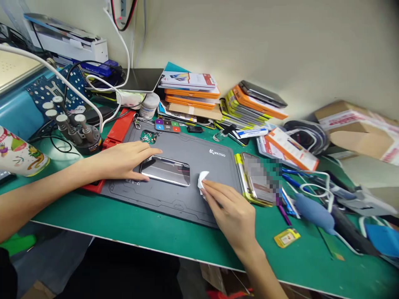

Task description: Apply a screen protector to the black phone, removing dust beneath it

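A phone lies glossy side up on the grey work mat. My left hand grips its left end, thumb on the near edge and fingers over the far edge. Just right of the phone, my right hand pinches a small white wipe against the mat. The wipe sits a little apart from the phone's right end.
A second phone rests on yellow packs right of the mat. Stacks of orange and yellow boxes line the wall. A screwdriver stand and a printed cup stand left. Cables, a blue blower and cardboard boxes crowd the right.
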### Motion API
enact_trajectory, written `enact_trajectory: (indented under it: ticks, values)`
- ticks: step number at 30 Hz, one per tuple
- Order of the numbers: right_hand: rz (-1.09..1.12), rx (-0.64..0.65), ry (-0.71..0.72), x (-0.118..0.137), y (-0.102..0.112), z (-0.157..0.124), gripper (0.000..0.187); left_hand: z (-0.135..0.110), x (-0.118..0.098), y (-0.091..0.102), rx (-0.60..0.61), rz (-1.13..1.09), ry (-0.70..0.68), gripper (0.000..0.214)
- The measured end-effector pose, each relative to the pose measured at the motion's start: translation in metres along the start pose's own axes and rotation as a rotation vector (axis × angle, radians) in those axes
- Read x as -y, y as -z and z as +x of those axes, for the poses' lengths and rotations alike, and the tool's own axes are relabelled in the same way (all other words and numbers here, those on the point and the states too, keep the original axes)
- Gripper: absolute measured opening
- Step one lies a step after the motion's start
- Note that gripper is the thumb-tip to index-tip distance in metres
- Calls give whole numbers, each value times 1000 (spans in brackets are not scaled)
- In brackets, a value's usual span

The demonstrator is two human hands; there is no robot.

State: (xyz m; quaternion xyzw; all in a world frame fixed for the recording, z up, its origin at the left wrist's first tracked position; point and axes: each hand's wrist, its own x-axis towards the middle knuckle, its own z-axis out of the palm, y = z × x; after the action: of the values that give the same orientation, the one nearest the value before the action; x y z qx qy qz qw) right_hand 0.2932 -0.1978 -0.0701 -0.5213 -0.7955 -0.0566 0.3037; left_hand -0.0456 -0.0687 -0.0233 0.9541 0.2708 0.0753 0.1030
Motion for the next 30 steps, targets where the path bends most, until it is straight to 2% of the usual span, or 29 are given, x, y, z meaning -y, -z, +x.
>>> enact_trajectory:
  ticks: [3, 7, 11, 16, 22, 24, 26, 30]
  values:
    - [40, -46, -28, 11, -2, 10, 29, 0, 1, -1, -11, -1, 8, 73]
    - [5, 42, 39, 29, -9, 18, 43, 1, 1, 0, -13, 11, 1, 73]
    - [-65, 158, 97, 38, -13, 8, 60, 2, 2, -2, -19, 15, -5, 71]
    - [-142, 178, 110, 44, -13, -7, 79, 3, 5, -7, -4, 17, 9, 68]
    - [-164, 199, 91, 47, -15, -3, 77, 3, 5, -6, -12, -57, 47, 74]
    - [-160, 203, 107, 47, -14, 1, 76, 1, 3, -4, -60, -121, 91, 62]
    - [-161, 209, 109, 48, -14, 5, 75, -2, 0, -3, -158, -178, 153, 46]
    - [-174, 212, 102, 55, -19, 8, 76, -8, -3, -2, -415, -199, 176, 42]
